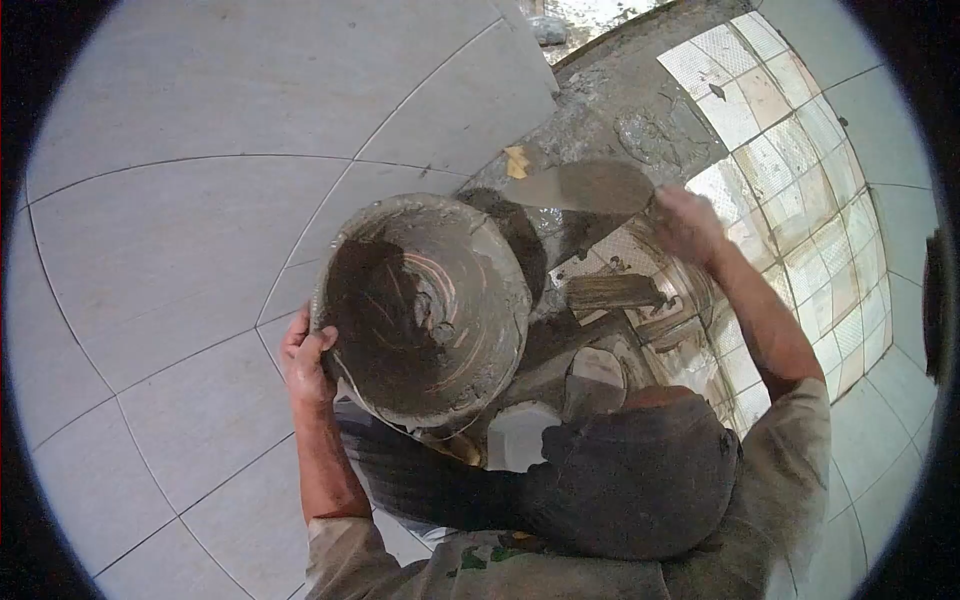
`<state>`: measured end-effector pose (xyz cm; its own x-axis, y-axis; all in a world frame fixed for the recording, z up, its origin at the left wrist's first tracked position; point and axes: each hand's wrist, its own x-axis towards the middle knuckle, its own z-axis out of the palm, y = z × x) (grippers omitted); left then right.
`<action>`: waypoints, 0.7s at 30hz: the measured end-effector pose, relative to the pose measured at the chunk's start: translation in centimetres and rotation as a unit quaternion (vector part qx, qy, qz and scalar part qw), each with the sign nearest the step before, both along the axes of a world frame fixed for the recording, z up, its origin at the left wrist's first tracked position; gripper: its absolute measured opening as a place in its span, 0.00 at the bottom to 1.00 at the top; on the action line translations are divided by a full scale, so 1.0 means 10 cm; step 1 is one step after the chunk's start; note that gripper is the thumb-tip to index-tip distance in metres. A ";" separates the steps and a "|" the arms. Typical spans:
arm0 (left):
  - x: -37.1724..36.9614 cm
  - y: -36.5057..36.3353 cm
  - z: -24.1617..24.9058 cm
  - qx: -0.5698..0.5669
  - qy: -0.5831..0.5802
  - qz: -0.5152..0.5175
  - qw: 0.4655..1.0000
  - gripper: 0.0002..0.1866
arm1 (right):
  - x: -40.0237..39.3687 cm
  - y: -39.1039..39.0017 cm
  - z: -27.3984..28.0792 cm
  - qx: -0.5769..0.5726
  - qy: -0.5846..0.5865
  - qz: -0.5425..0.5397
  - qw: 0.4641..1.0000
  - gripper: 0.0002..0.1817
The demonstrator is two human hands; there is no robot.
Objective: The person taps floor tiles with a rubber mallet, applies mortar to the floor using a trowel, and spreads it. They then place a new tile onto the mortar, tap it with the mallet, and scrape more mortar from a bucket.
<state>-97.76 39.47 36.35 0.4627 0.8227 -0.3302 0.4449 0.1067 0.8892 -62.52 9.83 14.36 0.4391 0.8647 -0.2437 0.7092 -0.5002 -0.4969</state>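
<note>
My left hand (309, 355) grips the rim of a mortar-crusted bucket (495, 290) on its left side. The bucket is tilted so its inside faces me, with a thin layer of grey mortar smeared over the bottom and walls. In my right hand (690, 225) is a trowel (590, 187), its long blade pointing left over the wet mortar on the floor, apart from the bucket. The blade is slightly blurred, and my fingers hide its handle.
Wet grey mortar (660, 140) covers a strip of floor beyond the bucket. Small patterned tiles (790, 150) lie to the right, near a mortar-stained wooden block (615, 292). A yellow leaf-like scrap (517, 162) lies by the large pale tiles (190, 240) on the left.
</note>
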 end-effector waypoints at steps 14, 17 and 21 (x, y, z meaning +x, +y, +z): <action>0.29 -0.21 -0.18 -0.045 -0.023 -0.061 0.997 0.32 | -0.31 0.75 0.17 -0.087 0.092 0.171 0.977 0.20; 0.26 -0.21 -0.14 -0.074 -0.012 -0.043 0.996 0.32 | -0.17 0.59 -0.04 -0.131 0.042 0.173 0.975 0.18; 0.02 -0.10 -0.24 -0.029 0.022 -0.040 0.999 0.33 | 0.00 0.40 -0.20 -0.174 0.024 0.059 0.983 0.17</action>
<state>-97.54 38.47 33.97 0.5107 0.7628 -0.3967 0.4920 0.1192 0.8624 -62.52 13.80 12.37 0.3218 0.7690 -0.5524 0.7523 -0.5619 -0.3440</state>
